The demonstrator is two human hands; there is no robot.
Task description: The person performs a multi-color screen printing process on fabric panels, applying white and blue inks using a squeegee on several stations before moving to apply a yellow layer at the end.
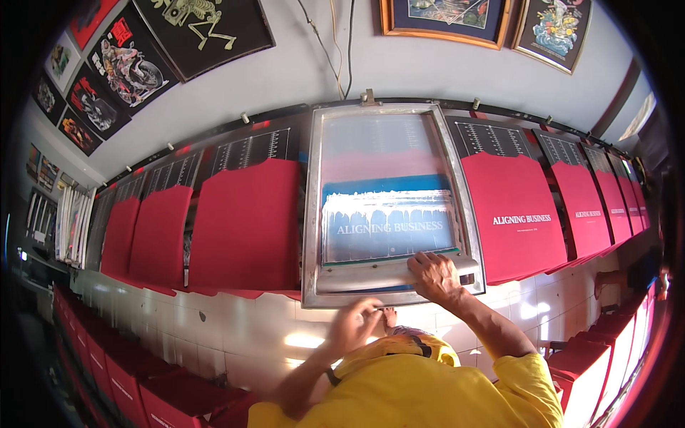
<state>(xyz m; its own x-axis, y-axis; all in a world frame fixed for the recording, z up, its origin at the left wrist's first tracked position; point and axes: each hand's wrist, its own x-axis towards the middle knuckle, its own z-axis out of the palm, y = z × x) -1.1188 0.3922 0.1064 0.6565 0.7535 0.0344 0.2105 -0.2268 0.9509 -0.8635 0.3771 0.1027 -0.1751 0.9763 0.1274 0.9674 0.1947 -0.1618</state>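
Note:
A silk-screen printing frame (310, 207) with a metal rim lies over a shirt board in the middle of the row. Through its mesh show a blue band, streaked white ink (389, 201) and pale lettering. Near the frame's front end, my right hand (434, 277) is closed on a wide metal-handled squeegee (357, 274), which spans the mesh crosswise. My left hand (351, 324) is off the screen, just short of its front rim; motion blurs it and its fingers cannot be made out clearly.
Red shirts on boards flank the screen: plain ones (246, 225) left, ones with white print (517, 214) right. More red shirts (182, 396) line a row behind me at lower left. A black rail (278, 114) runs along the back, below framed pictures (446, 18). The floor (264, 324) is tiled.

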